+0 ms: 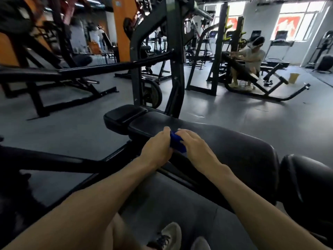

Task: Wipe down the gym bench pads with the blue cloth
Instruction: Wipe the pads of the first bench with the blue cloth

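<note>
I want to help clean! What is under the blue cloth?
The long black padded bench pad lies under the bunched blue cloth. Left hand and right hand hide most of it.

The bench [225, 141] pads look like smooth black vinyl with a dull sheen; the blue cloth [175, 141] is soft, matt fabric; the frame [173, 51] is dark painted metal; the floor [72, 123] is matt grey rubber.

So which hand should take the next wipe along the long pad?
Probably the right hand: it lies over the long bench pad, gripping the blue cloth. The left hand also holds the cloth but sits at the pad's near edge.
</note>
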Available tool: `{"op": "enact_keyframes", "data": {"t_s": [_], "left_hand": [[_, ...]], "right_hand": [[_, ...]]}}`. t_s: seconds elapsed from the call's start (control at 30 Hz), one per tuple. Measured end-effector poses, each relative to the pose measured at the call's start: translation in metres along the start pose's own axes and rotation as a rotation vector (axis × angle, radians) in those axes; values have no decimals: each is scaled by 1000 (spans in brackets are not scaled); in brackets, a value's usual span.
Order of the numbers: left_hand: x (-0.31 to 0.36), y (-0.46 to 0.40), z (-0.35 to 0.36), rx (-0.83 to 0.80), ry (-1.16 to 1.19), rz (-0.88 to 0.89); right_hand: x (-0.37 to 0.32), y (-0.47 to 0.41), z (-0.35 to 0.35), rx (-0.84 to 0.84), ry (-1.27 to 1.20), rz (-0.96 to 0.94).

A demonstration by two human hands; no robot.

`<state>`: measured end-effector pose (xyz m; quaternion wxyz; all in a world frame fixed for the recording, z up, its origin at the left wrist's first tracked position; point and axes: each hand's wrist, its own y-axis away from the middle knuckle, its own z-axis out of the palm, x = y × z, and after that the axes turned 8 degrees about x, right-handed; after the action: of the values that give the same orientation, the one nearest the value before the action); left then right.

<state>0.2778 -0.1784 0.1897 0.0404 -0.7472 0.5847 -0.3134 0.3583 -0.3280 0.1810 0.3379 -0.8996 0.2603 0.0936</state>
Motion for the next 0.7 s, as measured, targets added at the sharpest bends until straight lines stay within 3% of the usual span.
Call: {"op": "enact_keyframes", "data": {"t_s": [0.2, 0.4, 0.6, 0.7], "left_hand": [[-40, -23, -42, 30, -125, -4], [-101, -47, -65, -7, -143, -31], [-188, -73, -33, 104, -85, -141], [-227, -86, -7, 191, -25, -209]], "right_hand": [[-37, -45, 33, 49, -119, -104], [-60, -109, 81, -26, -119, -153], [-61, -172, 167, -119, -165, -111], [-57, -196, 204, -267, -207, -63]]}}
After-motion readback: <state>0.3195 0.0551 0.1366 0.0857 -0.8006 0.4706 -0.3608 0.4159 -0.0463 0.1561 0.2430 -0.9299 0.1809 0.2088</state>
